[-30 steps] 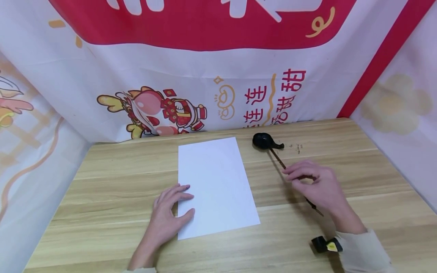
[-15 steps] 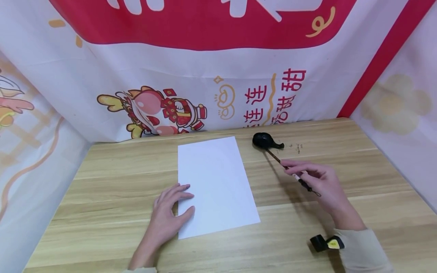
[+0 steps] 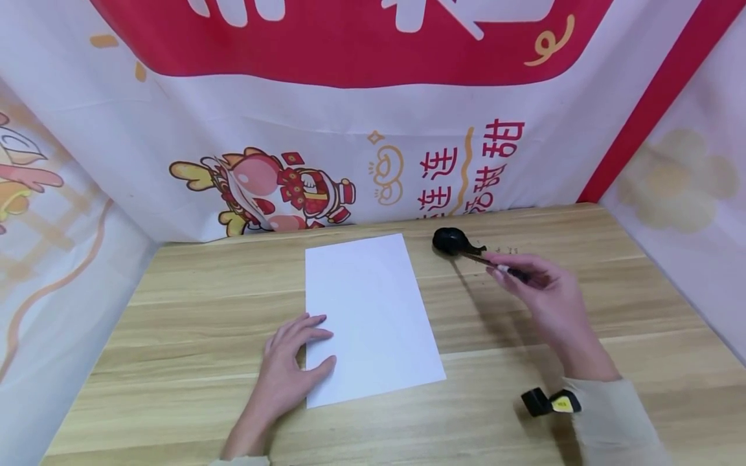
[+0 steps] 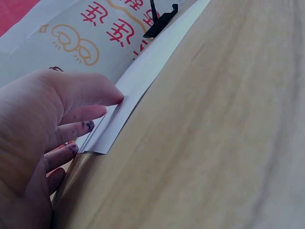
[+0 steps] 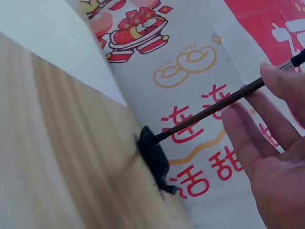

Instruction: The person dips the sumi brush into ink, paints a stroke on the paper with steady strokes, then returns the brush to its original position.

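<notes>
Swings the brush (image 5: 207,113) toward the back of the bench (image 3: 402,430), pinched in the right grip (image 3: 553,298);
keeps its tip at the black dish (image 3: 449,242), likely still working there, with contact too dark to confirm; rests the left grip (image 3: 289,369), loose, over the left edge of the paper (image 3: 373,310); leaves a strip of bench between dish and paper as room.

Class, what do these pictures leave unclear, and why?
Tip of the brush, head view: indistinct against the black dish.
Brush's upper end, right wrist view: cut off by frame edge.
Paper under the left hand, head view: hidden by it.
Print on the yellow label, head view: too small.
</notes>
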`<state>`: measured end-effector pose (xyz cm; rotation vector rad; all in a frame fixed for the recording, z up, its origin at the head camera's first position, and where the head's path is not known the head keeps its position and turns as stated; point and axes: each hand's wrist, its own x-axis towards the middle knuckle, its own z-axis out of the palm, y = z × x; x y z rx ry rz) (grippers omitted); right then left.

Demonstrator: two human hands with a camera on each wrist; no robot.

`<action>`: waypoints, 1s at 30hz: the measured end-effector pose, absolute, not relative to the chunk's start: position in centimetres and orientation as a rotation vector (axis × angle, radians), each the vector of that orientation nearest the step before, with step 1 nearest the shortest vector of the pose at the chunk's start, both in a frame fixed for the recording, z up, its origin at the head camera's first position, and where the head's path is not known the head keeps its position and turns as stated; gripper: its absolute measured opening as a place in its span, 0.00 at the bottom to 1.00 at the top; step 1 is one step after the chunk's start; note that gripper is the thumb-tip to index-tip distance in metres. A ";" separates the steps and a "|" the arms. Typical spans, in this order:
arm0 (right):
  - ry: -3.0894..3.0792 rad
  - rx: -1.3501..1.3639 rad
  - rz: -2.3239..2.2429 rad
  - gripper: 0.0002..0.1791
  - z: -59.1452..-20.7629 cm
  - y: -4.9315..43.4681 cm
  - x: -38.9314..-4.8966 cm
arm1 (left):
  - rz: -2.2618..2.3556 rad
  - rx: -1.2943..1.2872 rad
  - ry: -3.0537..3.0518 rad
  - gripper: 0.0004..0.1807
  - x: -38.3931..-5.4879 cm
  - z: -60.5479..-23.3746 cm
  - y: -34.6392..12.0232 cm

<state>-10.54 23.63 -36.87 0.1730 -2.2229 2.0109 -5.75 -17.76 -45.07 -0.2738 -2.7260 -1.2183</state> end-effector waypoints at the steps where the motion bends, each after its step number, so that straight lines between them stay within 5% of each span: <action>1: -2.197 0.183 2.018 0.18 -36.5 23.4 -10.9 | -1.218 -0.276 -2.725 0.20 -5.7 -45.1 -17.8; 13: -2.043 0.182 1.916 0.12 -32.8 19.8 -16.4 | -1.194 -0.293 -2.703 0.21 -5.9 -45.5 -18.0; 30: -2.102 0.243 1.476 0.20 -32.1 17.4 -21.1 | -1.190 -0.295 -2.699 0.21 -6.0 -45.4 -17.9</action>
